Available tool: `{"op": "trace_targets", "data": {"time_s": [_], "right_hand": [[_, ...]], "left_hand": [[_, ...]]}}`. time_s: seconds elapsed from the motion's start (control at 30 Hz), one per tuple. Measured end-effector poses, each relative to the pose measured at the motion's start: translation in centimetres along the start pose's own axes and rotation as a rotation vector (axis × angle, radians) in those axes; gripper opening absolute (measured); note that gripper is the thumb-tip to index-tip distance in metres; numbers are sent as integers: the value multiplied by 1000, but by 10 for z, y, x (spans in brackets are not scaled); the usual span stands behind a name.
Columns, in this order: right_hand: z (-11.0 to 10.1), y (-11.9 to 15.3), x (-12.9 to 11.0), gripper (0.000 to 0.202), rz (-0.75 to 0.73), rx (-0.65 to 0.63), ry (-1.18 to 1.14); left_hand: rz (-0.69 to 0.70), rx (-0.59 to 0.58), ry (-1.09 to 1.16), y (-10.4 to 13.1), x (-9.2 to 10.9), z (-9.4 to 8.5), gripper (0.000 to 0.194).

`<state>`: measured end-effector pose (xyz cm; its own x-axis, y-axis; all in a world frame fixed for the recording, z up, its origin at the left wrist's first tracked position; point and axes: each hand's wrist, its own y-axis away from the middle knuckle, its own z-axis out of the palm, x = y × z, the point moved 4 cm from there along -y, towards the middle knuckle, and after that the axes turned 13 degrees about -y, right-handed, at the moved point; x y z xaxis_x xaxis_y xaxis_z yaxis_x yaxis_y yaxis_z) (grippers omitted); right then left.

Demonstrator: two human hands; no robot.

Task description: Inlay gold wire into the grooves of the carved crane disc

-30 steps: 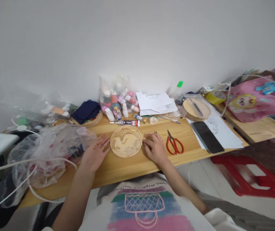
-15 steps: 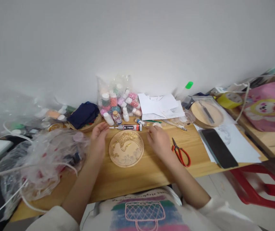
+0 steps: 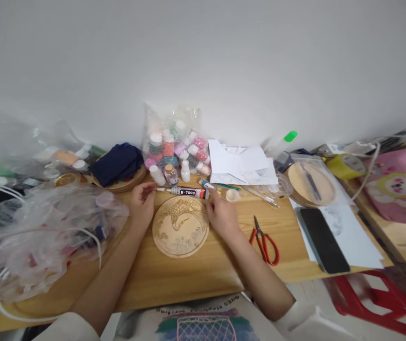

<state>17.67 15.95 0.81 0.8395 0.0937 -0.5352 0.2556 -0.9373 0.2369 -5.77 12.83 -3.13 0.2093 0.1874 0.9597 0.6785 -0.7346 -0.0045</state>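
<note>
A glue tube [image 3: 188, 192] marked B-7000 lies crosswise on the table, its white nozzle pointing left. My left hand [image 3: 142, 201] is beside the nozzle tip, fingers loosely bent and apart; whether they touch it I cannot tell. At the tube's other end, the thumb and fingers of my right hand [image 3: 222, 215] close around its edge. Just in front of the tube lies a round wooden disc [image 3: 180, 229] with a raised bird and wave pattern. A small labelled tube [image 3: 205, 183] sits behind my right fingertips.
Small bottles [image 3: 171, 175] and a bag of coloured jars [image 3: 174, 144] stand behind. Red-handled pliers [image 3: 265, 244], a phone [image 3: 323, 239] and an embroidery hoop [image 3: 311, 187] are on the right. Crumpled plastic bags [image 3: 54, 232] and dark blue cloth [image 3: 118, 163] are on the left.
My right hand has moved left onto the end of the glue tube. My left hand has shifted slightly left. The tube stays in place while the view tilts a little.
</note>
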Motion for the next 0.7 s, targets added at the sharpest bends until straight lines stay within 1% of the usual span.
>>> {"op": "trace_targets", "data": {"time_s": [0.13,0.37,0.47,0.7], "right_hand": [[1,-3,0,50,-5,-12,-20],[1,-5,0,50,25,11,-45],[2,-7,1,48,37,10,-42],[5,-8,4,47,28,-15,-44]], "left_hand": [[38,-11,-20,0,-3,-1,15],[87,-70,-42,-1,-7,-4,17],[88,-89,-51,-2,-7,-4,13],[114,-83,-92,0,-9,-2,12]]}}
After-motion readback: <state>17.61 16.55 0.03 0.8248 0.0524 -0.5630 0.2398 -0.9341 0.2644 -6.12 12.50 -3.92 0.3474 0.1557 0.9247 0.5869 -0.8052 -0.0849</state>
